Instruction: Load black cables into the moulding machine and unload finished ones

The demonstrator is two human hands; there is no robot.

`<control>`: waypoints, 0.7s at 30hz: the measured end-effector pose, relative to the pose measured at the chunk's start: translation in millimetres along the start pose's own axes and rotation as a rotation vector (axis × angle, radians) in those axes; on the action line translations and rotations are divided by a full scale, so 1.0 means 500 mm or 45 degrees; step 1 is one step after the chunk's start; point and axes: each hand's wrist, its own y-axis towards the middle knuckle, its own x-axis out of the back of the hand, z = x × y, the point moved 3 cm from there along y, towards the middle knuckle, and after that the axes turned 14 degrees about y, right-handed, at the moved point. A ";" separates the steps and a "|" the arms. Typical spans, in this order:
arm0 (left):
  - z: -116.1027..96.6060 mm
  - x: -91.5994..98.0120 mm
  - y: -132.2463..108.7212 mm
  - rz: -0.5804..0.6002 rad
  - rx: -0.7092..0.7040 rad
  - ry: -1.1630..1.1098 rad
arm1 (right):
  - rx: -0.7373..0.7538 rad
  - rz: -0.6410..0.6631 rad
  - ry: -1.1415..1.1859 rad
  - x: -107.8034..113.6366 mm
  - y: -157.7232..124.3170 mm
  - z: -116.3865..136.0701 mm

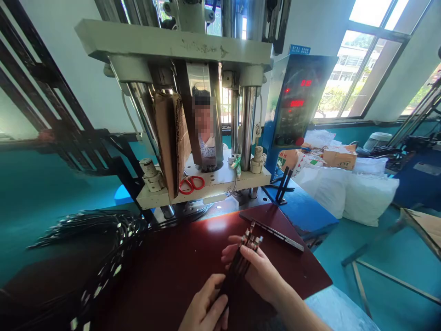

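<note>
My right hand [257, 269] is closed round the upper part of a small bundle of black cables [241, 257] with metal plug ends that stick up near the fingertips. My left hand [206, 305] grips the lower part of the same bundle, near the bottom edge of the view. Both hands hover over a dark red table top [179, 266]. A large heap of black cables [103, 239] lies to the left on the table.
A vertical press machine [193, 115] stands behind the table, with red scissors [191, 184] on its plate and a person partly visible behind it. A control panel [296, 105] is at the right. A flat dark bar [275, 232] lies on the table. White sacks [347, 193] sit on the floor.
</note>
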 end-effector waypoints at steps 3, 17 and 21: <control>-0.018 -0.005 0.015 0.178 0.001 -0.016 | 0.128 0.163 -0.371 -0.022 -0.013 0.011; -0.045 -0.040 0.108 0.299 -0.002 -0.459 | 0.095 0.255 -0.600 -0.013 0.033 0.116; -0.054 -0.037 0.120 0.199 0.039 -0.406 | 0.057 0.216 -0.910 -0.014 0.031 0.108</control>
